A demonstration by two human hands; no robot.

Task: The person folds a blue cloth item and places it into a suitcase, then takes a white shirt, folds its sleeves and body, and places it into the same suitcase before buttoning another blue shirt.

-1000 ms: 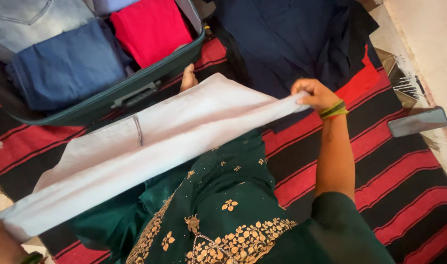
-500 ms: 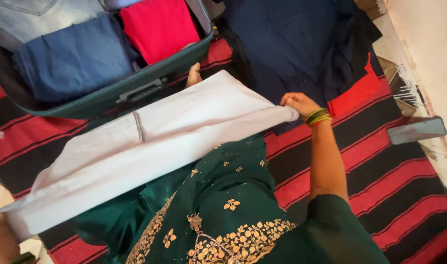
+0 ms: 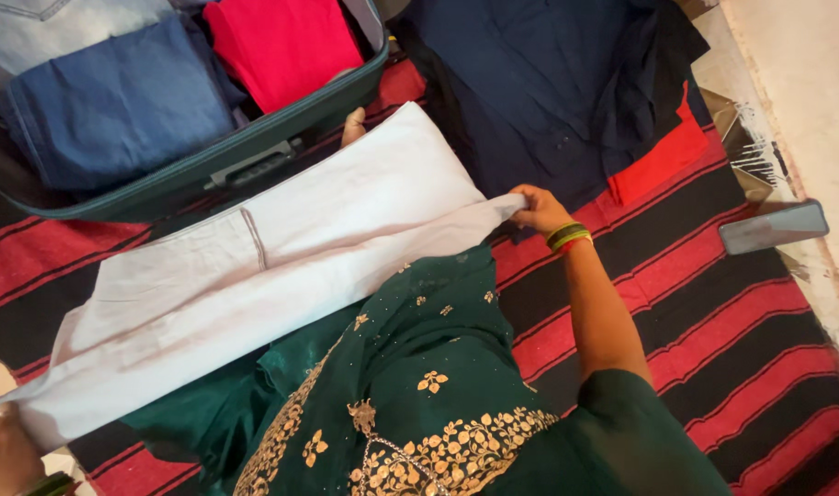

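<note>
Folding the long white cotton garment [image 3: 254, 276]
Right hand [image 3: 537, 209] and left hand [image 3: 6, 452] each pinch an end; I'd keep it taut so edges line up.

White folded garment [image 3: 281, 266] lay stretched across the lap, right hand [image 3: 537, 209] pinching one end, left hand [image 3: 6, 450] gripping the other; open suitcase [image 3: 208, 174] held blue and red clothes; striped rug [image 3: 713, 321] lay beneath.

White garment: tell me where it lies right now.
In the head view, the white garment stretches diagonally across the person's lap, held between the left hand and right hand, just below the open suitcase.
</note>
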